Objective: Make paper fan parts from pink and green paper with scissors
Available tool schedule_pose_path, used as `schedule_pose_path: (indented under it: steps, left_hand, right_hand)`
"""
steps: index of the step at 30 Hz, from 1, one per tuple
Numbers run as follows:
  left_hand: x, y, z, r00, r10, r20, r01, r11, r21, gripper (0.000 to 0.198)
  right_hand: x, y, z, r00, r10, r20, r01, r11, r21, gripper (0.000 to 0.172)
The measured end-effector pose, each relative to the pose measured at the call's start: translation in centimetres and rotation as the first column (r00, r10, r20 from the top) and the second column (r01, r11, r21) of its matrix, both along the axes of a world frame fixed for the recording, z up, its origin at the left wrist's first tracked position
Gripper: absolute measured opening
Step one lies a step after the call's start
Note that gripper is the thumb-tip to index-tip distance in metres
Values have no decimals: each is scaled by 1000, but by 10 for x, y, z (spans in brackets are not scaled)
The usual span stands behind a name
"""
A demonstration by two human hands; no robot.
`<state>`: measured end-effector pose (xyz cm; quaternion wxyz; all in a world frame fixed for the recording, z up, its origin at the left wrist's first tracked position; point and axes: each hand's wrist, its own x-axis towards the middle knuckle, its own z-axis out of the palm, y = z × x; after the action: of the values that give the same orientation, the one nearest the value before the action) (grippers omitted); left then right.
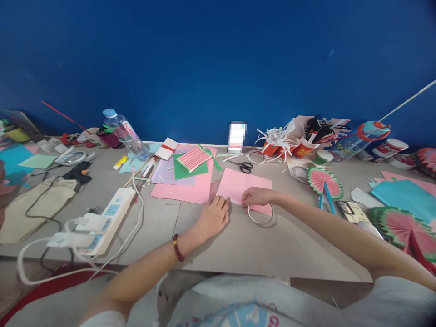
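Observation:
A sheet of pink paper (247, 180) lies on the table in front of me, with a pale strip along its near edge. My left hand (215, 215) rests at the sheet's lower left corner, fingers stretched out and lying on the edge. Over the same edge, further right, my right hand (256, 197) is closed in a pinch by a thin white roll of tape (260, 222). The roll hangs just below those fingers, overlapping the paper's near edge. What lies right under the right fingertips is hidden.
Scissors (245, 167) lie behind the pink sheet. To the left are green card (180, 169) with a pleated pink piece (194, 159), a water bottle (125, 131) and a power strip (111, 218). On the right stand paper cups (304, 147), a watermelon fan (325, 181) and a phone (356, 212).

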<state>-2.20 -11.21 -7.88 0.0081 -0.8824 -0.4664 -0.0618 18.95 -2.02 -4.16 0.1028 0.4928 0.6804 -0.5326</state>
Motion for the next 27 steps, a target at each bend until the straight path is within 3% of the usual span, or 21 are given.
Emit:
schedule_pose_path:
  steps: [12, 27]
  left_hand:
    - [-1, -1, 4, 1000, 4, 0, -4, 1000, -16, 50]
    - [0, 0, 3, 1000, 9, 5, -9, 1000, 2, 50]
  right_hand:
    - [-1, 8, -1, 1000, 12, 11, -11, 999, -41, 15]
    - [-10, 16, 1, 985, 22, 171, -11, 998, -66, 9]
